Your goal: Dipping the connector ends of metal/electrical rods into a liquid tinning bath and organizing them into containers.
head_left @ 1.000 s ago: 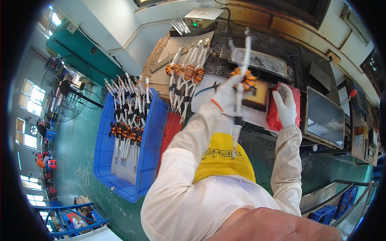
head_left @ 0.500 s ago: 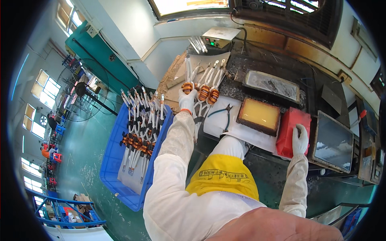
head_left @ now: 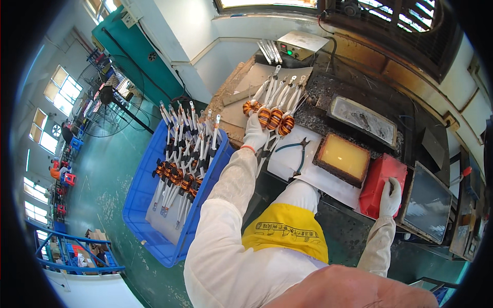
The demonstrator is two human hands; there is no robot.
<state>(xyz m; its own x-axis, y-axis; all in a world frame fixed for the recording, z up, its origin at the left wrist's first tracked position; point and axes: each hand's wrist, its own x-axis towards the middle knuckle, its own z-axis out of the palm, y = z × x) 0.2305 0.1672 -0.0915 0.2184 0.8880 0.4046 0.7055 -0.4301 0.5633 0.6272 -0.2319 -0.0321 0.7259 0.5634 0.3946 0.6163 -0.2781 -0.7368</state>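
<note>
My left hand point(head_left: 255, 135), in a white glove, is closed at the near side of a ring coil point(head_left: 264, 117) wound with copper wire. Several such coils stand side by side there, their white-sleeved leads point(head_left: 294, 92) with metal lugs pointing away from me. More leads hang toward me beside the glove. My right hand point(head_left: 391, 197), also gloved, rests on the near right part of a red box point(head_left: 375, 187), fingers slightly bent and nothing visible in them. Between the hands lie pliers point(head_left: 300, 150) with dark blue handles, on white sheeting, beside a dark-rimmed tray of yellowish material point(head_left: 343, 158).
A blue crate point(head_left: 177, 251) of similar coils stands at the left. Farther back are a metal-topped tray point(head_left: 363, 119) and a control box point(head_left: 300, 43) with a green light. A grey-topped panel point(head_left: 425, 203) sits right of the red box; a fan point(head_left: 107, 95) stands far left.
The view has shifted, so the bench sits farther right in the picture. The coil at my left hand has moved right, against the others. My right hand has drawn slightly nearer on the red box.
</note>
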